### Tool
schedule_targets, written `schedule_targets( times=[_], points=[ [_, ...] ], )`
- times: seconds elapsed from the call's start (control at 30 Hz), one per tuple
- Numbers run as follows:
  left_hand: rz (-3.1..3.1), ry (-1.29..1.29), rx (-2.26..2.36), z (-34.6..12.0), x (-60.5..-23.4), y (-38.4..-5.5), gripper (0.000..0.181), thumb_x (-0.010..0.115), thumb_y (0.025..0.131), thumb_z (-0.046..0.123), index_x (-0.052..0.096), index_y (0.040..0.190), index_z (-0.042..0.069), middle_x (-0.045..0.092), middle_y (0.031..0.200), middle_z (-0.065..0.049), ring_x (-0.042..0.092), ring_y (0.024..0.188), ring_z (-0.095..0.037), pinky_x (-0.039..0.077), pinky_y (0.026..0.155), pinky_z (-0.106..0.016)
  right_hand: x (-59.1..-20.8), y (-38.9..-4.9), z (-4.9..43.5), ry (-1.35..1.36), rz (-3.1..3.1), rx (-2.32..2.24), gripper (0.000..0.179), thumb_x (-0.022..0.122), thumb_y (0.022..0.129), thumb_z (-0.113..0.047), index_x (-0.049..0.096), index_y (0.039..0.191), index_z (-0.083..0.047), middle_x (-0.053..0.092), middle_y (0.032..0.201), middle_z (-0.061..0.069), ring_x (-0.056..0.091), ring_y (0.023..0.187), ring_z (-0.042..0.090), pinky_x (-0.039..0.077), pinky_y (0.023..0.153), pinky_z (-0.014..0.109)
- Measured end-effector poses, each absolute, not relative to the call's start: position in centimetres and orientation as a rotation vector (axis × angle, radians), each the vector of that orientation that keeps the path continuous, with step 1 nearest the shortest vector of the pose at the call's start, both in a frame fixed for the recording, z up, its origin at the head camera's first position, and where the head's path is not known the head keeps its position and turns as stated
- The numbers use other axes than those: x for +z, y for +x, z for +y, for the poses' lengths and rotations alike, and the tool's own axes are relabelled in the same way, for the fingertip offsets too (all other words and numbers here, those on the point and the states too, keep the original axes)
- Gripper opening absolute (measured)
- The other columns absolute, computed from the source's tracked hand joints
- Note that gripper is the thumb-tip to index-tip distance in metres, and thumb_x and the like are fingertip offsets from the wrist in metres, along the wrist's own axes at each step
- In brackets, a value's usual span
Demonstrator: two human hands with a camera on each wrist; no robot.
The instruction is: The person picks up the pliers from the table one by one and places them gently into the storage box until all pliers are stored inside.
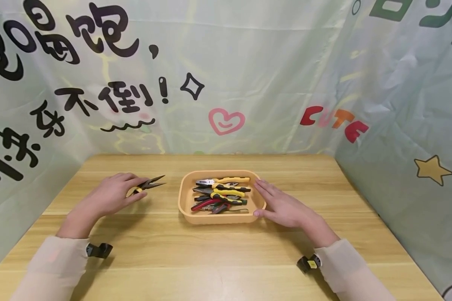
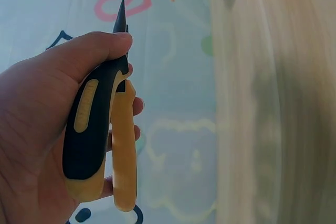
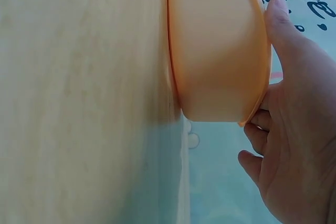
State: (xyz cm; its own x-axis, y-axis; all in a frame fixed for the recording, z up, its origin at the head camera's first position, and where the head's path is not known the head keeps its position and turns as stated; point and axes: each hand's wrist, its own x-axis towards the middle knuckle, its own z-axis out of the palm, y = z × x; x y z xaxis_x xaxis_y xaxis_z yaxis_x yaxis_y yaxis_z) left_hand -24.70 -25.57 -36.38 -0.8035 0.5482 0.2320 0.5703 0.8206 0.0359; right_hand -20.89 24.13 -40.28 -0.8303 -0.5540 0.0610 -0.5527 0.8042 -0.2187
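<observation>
My left hand point(image 1: 116, 193) holds needle-nose pliers point(image 1: 152, 183) over the left side of the table, their dark tips parted and pointing right. In the left wrist view the thumb lies along the black-and-yellow handles point(image 2: 86, 124), with the fingers behind them. To the right of the pliers sits a shallow orange tray point(image 1: 214, 218) with several tools inside, among them yellow-and-black pliers point(image 1: 231, 193) and a red-handled tool point(image 1: 205, 204). My right hand point(image 1: 286, 209) rests on the tray's right end, thumb and nearly straight fingers on the rim point(image 3: 265, 40).
The tray stands on a wooden table point(image 1: 218, 259). Behind it and along both sides hangs a pale printed cloth point(image 1: 256, 75) with lettering, a pink heart and a star. A small black wrist camera point(image 1: 99, 250) sits by the left cuff, another point(image 1: 309, 264) by the right.
</observation>
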Motion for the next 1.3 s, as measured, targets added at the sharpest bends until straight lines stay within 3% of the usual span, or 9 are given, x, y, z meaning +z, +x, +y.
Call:
schedule_targets(
  times=[0.7, 0.97, 1.3],
  points=[
    [-2.779, -0.966, -0.13, -22.1, -35.4, -25.3, 0.049, 0.064, 0.094, 0.043, 0.062, 0.133, 0.014, 0.064, 0.116, -0.01, 0.059, 0.108, -0.036, 0.046, 0.085, -0.06, -40.1, -21.0, 24.1, -0.937, 3.004, -0.282, 0.093, 0.041, 0.093, -0.069, 0.018, 0.157, -0.005, 0.013, 0.162, 0.011, 0.02, 0.145, 0.034, 0.024, 0.115, 0.048],
    [-2.799, -1.035, -0.114, -20.0, -34.7, -25.5, 0.051, 0.058, 0.096, 0.05, 0.062, 0.134, 0.017, 0.063, 0.118, -0.007, 0.057, 0.111, -0.035, 0.044, 0.089, -0.061, -40.2, -21.1, 24.2, -0.921, 3.0, -0.287, 0.094, 0.039, 0.092, -0.071, 0.016, 0.157, -0.006, 0.012, 0.163, 0.01, 0.019, 0.146, 0.032, 0.025, 0.115, 0.048],
    [-2.76, -1.186, -0.079, -17.6, -34.2, -25.5, 0.05, 0.058, 0.096, 0.048, 0.061, 0.135, 0.017, 0.064, 0.119, -0.005, 0.056, 0.115, -0.032, 0.042, 0.095, -0.06, -40.2, -21.1, 24.1, -0.922, 2.991, -0.296, 0.095, 0.039, 0.092, -0.072, 0.016, 0.157, -0.007, 0.012, 0.163, 0.009, 0.018, 0.146, 0.031, 0.025, 0.115, 0.047]
  ],
)
